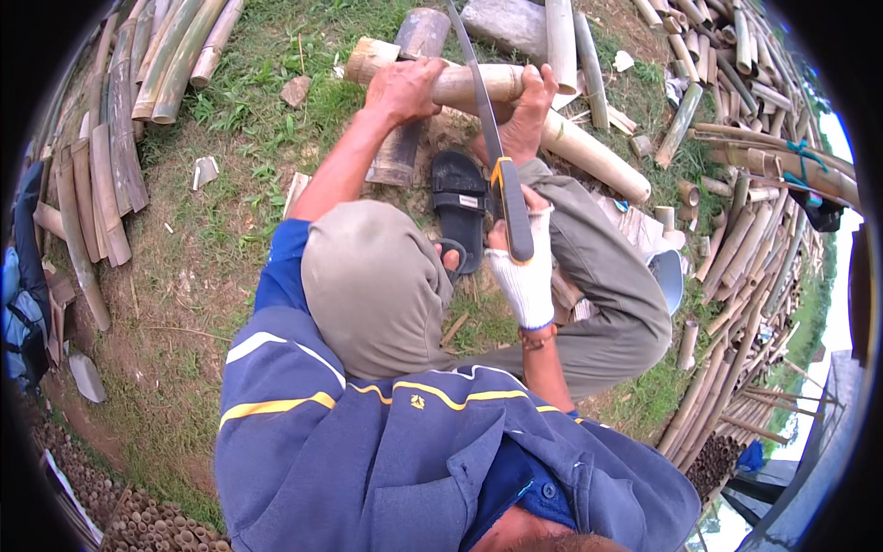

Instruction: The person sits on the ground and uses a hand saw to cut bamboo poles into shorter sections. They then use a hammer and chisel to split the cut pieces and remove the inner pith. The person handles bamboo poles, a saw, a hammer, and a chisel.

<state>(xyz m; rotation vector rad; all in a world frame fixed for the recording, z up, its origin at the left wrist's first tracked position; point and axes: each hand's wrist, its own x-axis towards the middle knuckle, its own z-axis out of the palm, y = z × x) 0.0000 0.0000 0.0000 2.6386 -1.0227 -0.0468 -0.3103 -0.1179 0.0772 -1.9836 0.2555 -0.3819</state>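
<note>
My bare left hand [402, 90] is closed over a bamboo pole [501, 83] that lies crosswise on other bamboo pieces. My right hand [522, 267], in a white glove with the fingertips showing, grips the yellow and black handle of a handsaw [487, 106]. The saw's long blade points away from me and crosses the pole to the right of my left hand; whether its teeth touch the bamboo I cannot tell. Against the pole's right end presses my bare foot [517, 129]. Below it, a thicker bamboo pole [598, 158] slants to the right.
A black sandal [458, 207] lies between my legs. Split bamboo lengths [175, 64] are at the far left, and a large heap of cut bamboo [736, 248] runs along the right. A grey block [506, 26] sits beyond the pole. Bamboo rounds [156, 529] fill the near left.
</note>
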